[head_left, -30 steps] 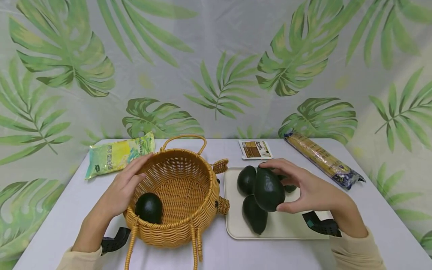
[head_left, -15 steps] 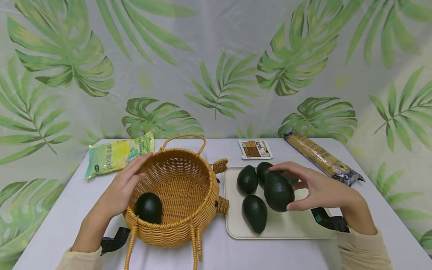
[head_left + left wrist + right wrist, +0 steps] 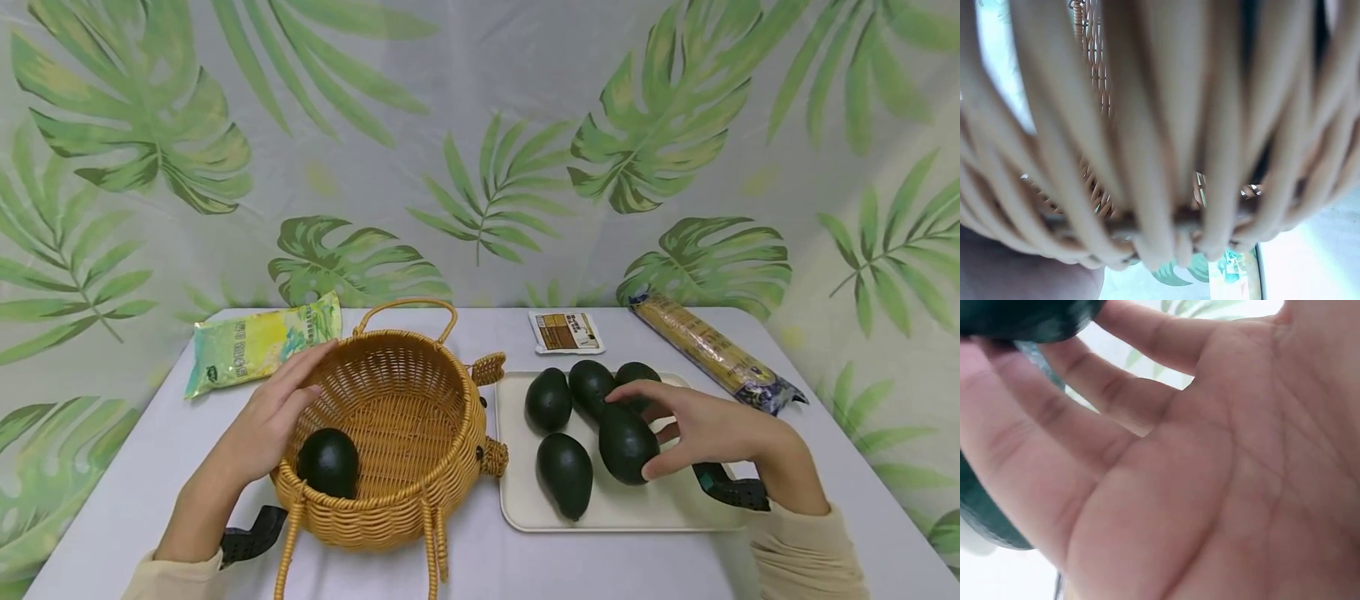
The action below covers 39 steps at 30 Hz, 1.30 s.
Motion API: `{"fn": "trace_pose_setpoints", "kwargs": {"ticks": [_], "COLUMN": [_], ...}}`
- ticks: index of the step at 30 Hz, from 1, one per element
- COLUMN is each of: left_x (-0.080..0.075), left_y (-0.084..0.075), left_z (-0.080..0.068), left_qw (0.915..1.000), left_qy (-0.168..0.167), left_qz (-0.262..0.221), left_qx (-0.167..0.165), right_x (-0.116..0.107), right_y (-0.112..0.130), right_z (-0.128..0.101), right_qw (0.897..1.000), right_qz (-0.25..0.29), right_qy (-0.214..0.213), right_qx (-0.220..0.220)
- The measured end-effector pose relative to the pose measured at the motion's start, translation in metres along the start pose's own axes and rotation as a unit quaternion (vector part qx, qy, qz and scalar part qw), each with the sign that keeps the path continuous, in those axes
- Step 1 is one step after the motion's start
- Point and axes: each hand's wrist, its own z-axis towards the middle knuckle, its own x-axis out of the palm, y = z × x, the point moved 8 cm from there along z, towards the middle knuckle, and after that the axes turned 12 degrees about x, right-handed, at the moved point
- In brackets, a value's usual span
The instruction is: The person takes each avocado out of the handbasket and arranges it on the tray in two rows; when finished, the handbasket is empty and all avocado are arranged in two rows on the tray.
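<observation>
A: Right hand (image 3: 705, 433)?
B: Fingers curled round an avocado (image 3: 626, 446) – thumb under, tips on top. It sits on the white tray (image 3: 660, 508), just beside 4 other avocados (image 3: 564, 473).
A: Left hand (image 3: 266, 425)?
B: Fingers fairly straight, resting on the wicker basket (image 3: 397, 467) rim – near-left side. One dark avocado inside (image 3: 330, 462), by that hand.
A: Elsewhere on desk (image 3: 112, 500)?
B: Yellow-green packet (image 3: 258, 342) far left, small brown pack (image 3: 566, 331) & long noodle pack (image 3: 716, 352) at back.

Cream long sleeves (image 3: 802, 558) at lower frame corners; black perforated wrist straps (image 3: 731, 492) under both bare hands.
</observation>
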Motion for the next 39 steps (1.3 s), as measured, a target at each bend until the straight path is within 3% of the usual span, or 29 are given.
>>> {"fn": "trace_pose_setpoints", "kwargs": {"ticks": [8, 13, 28, 39], "left_x": [0.0, 0.0, -0.001, 0.0], "left_y": [0.001, 0.0, 0.001, 0.0], "left_z": [0.0, 0.0, 0.001, 0.0], "left_qw": [1.0, 1.0, 1.0, 1.0], "left_qy": [-0.001, 0.001, 0.0, 0.0], "left_qz": [0.001, -0.003, -0.007, -0.007], "left_qx": [-0.003, -0.003, -0.003, -0.006], "right_x": [0.01, 0.012, 0.026, 0.021], "right_y": [0.003, 0.005, 0.005, 0.007], "right_z": [0.003, 0.005, 0.018, 0.011], "right_qw": [0.997, 0.998, 0.997, 0.998], "right_qz": [0.031, 0.009, -0.011, -0.024], "right_qy": [0.066, 0.061, 0.073, 0.06], "right_qx": [0.007, -0.005, 0.019, -0.009]}}
